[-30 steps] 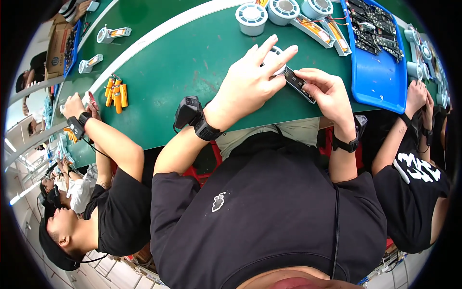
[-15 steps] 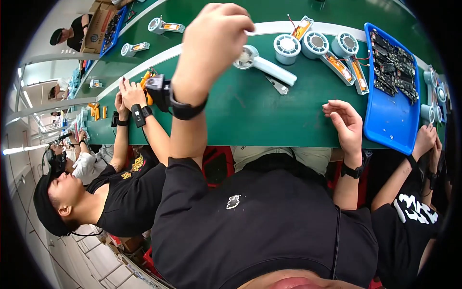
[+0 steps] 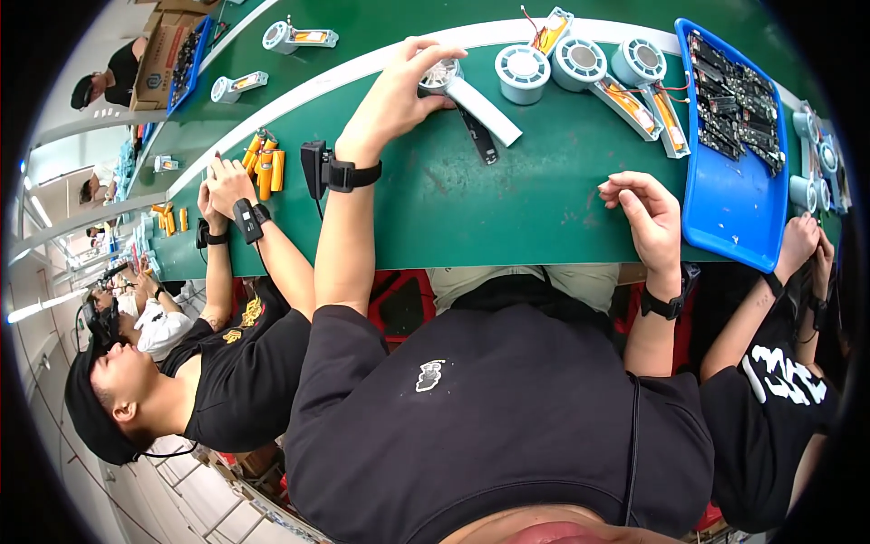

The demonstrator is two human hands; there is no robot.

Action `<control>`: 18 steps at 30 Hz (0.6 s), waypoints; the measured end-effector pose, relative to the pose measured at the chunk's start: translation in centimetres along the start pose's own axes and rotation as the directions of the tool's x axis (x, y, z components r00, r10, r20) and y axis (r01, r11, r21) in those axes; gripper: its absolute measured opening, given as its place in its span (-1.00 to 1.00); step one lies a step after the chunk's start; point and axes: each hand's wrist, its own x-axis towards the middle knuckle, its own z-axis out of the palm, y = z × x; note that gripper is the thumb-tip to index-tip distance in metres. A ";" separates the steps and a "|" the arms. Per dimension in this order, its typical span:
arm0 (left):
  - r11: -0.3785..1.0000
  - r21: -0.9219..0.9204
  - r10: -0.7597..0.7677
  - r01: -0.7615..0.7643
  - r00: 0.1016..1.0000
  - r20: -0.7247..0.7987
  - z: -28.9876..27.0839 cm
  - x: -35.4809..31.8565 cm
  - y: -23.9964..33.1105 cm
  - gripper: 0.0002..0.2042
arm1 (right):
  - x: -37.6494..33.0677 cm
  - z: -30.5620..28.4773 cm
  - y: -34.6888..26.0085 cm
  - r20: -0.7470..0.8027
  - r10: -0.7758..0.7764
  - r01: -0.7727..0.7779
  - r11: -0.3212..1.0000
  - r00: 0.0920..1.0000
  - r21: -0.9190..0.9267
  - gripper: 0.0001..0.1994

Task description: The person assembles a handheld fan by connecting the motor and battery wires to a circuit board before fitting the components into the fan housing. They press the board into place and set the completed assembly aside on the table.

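Our left hand (image 3: pixel 385 102) has its fingers and thumb around the round head of a pale handheld fan (image 3: pixel 484 111) on the green table (image 3: pixel 526 204); can't tell if we're actually gripping it. Our right hand (image 3: pixel 651 222) is empty, fingers loosely curled. Dark strip (image 3: pixel 478 136) sits right by the fan handle. Further right: three round fan heads (image 3: pixel 580 60), then a blue tray (image 3: pixel 732 218) of circuit boards (image 3: pixel 736 104).

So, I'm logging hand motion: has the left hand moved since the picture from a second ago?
Yes. Judged against the blue tray, the left hand has shifted to the left, farther from the tray.
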 end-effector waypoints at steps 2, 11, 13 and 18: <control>0.988 -0.156 0.016 -0.005 0.998 0.068 -0.4 0.5 0.8 -0.36 | 0.1 0.6 -0.5 -0.003 -0.009 0.009 0.999 1.000 -0.040 -0.75; 0.651 -0.357 -0.281 0.670 0.649 0.707 -1.0 -1.2 7.6 -0.61 | 0.2 6.4 -4.1 0.066 -0.378 0.293 0.584 0.923 -0.757 -0.16; 0.545 -0.307 -0.251 0.780 0.502 0.828 -1.5 -0.7 8.2 -0.59 | 0.8 6.7 -4.1 0.124 -0.356 0.329 0.606 0.926 -0.724 -0.10; 0.615 -0.187 -0.419 0.766 0.519 0.745 -0.5 -0.5 9.5 -0.56 | 1.2 8.1 -3.0 0.246 -0.241 0.337 0.489 0.939 -0.805 -0.05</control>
